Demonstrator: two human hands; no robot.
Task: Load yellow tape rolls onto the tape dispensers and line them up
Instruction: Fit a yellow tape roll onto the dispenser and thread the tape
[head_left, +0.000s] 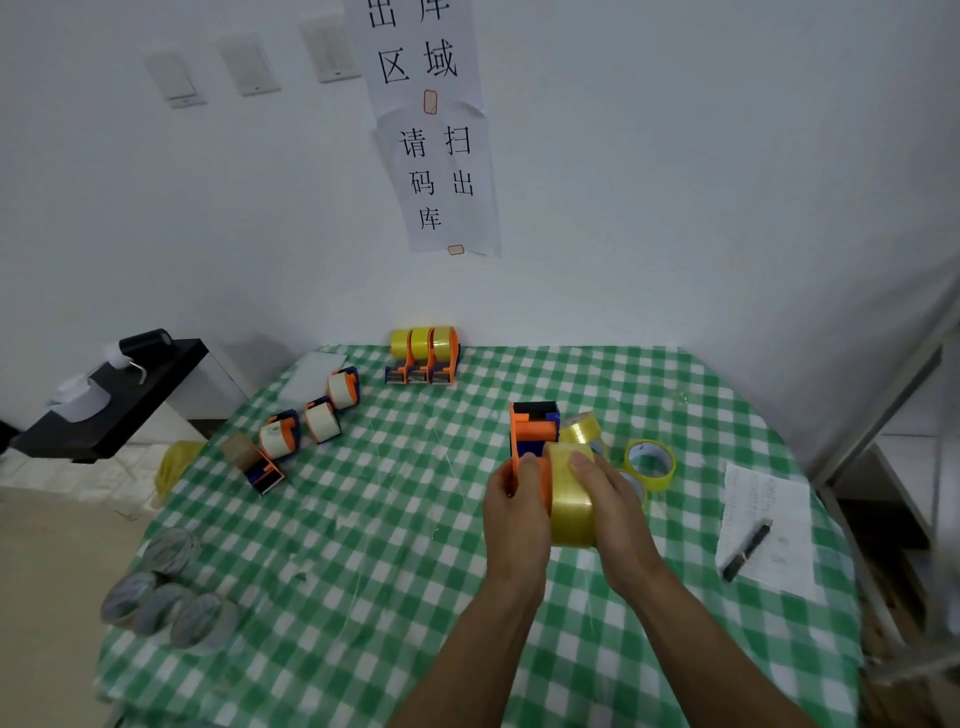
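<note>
White wall (675, 156) with paper signs; below it, table (363, 545) under green-and-white checked cloth.
Left hand (517, 514): fingers curled round an orange-and-blue dispenser (535, 431), mid-table, right of centre.
Right hand (613, 509): fingers wrapped over a yellow tape roll (571, 504), held against the dispenser's side.
Left side: four more dispensers (311, 421), loose diagonal.
Near-left corner: grey rolls (166, 592).
Far edge: three loaded dispensers (423, 356), side by side, touching.
Right: paper sheet (774, 525); loose yellow roll (649, 462); black pen (745, 551) on the sheet.
</note>
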